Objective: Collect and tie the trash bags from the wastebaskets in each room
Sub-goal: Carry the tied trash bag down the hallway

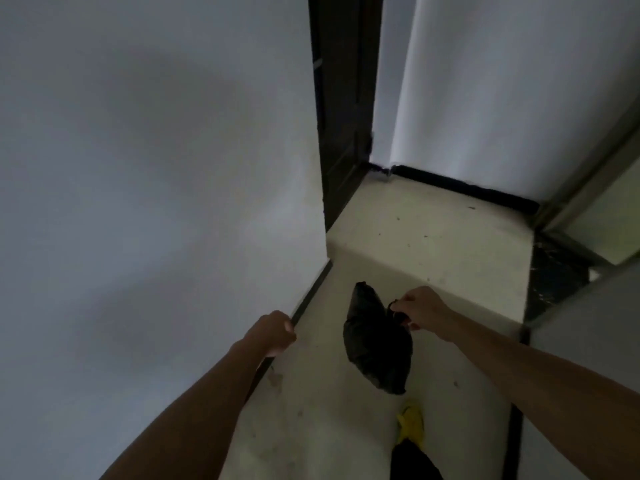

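A black trash bag [375, 344] hangs over the pale floor in the lower middle of the head view, full and bunched at its top. My right hand [417, 308] grips the bag's gathered neck, and the bag dangles below and to the left of it. My left hand [275, 332] is a closed fist with nothing in it, held close to the white wall at the left. No wastebasket is in sight.
I stand in a narrow hallway with a white wall [156, 202] at the left and a dark baseboard. A dark doorway [341, 116] opens ahead on the left. A dark threshold [554, 271] lies at the right. My yellow shoe [412, 424] shows below the bag.
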The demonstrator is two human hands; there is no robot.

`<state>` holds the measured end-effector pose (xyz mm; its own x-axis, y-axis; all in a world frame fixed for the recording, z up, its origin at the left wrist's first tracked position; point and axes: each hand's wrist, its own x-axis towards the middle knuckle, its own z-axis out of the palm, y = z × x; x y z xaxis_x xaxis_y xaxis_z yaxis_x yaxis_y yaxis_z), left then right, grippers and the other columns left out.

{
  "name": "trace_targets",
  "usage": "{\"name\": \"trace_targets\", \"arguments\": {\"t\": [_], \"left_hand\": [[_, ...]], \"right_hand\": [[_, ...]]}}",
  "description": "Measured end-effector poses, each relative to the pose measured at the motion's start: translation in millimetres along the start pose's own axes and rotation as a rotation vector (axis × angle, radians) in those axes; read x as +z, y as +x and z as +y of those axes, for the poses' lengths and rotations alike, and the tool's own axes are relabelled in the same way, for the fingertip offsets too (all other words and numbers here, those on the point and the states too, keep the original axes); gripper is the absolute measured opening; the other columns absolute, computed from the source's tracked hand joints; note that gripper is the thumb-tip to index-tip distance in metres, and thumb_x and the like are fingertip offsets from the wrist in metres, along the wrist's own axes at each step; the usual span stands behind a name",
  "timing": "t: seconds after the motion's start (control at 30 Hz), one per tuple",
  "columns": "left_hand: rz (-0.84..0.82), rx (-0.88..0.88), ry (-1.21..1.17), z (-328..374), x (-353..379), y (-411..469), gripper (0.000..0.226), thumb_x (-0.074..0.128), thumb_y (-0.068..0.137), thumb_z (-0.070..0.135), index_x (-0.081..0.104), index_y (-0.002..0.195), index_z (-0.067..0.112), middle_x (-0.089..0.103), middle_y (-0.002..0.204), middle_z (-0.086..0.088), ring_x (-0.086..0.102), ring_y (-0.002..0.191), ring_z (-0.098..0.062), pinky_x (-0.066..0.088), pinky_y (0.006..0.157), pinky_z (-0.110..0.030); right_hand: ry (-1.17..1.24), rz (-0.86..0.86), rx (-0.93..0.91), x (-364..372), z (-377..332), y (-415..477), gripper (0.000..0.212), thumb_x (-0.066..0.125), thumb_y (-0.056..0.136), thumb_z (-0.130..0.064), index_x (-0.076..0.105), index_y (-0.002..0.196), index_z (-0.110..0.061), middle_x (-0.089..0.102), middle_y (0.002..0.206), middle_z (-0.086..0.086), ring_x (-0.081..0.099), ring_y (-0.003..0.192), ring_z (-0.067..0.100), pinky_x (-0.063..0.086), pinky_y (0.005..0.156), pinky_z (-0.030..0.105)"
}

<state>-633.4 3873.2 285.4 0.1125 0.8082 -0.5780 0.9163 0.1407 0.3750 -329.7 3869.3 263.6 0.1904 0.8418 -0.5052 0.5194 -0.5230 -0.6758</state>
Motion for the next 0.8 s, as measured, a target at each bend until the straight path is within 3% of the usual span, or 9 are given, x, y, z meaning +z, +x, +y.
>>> {"name": "trace_targets", "arguments": {"t": [0.27,0.4,0.6,0.7,0.8], "left_hand": [[0.035,-0.187,-0.156,49,-4,101,0.027,0.057,0.09,0.023,0.066,0.111,0.01,0.062,0.122,-0.01,0.058,0.113,-0.026,0.046,0.095,-0.03],[0.031,-0.249,-0.221,48,-3,126,0.024,0.057,0.09,0.025,0.066,0.109,0.013,0.064,0.121,-0.006,0.059,0.112,-0.023,0.047,0.098,-0.034],[0.026,-0.294,-0.279,42,0,196,0.022,0.057,0.089,0.024,0.066,0.106,0.014,0.066,0.116,-0.007,0.061,0.108,-0.024,0.049,0.098,-0.039],[0.037,-0.305,-0.311,29,3,261,0.021,0.058,0.089,0.025,0.066,0.106,0.015,0.066,0.116,-0.007,0.061,0.108,-0.025,0.05,0.097,-0.039],[0.037,-0.333,-0.312,24,9,288,0.021,0.057,0.089,0.028,0.066,0.104,0.018,0.065,0.117,-0.005,0.06,0.109,-0.024,0.05,0.097,-0.04]], "right_hand": [[-0.078,-0.16,0.027,-22,-40,176,0.022,0.071,0.081,-0.017,0.061,0.064,-0.007,0.069,0.065,0.013,0.068,0.056,0.022,0.055,0.049,0.025],[-0.178,-0.169,0.053,-14,-55,226,0.023,0.069,0.083,-0.019,0.054,0.067,-0.011,0.067,0.07,0.011,0.071,0.07,0.028,0.061,0.063,0.038],[-0.228,-0.212,0.096,16,-72,314,0.028,0.063,0.085,-0.012,0.041,0.068,-0.017,0.049,0.062,0.007,0.05,0.062,0.023,0.044,0.053,0.032],[-0.225,-0.176,0.07,43,-85,385,0.018,0.063,0.085,-0.012,0.048,0.076,-0.014,0.053,0.072,0.011,0.054,0.068,0.024,0.05,0.06,0.037],[-0.277,-0.172,0.038,61,-93,424,0.017,0.062,0.087,-0.014,0.049,0.078,-0.012,0.055,0.078,0.015,0.061,0.073,0.031,0.057,0.08,0.054]]}}
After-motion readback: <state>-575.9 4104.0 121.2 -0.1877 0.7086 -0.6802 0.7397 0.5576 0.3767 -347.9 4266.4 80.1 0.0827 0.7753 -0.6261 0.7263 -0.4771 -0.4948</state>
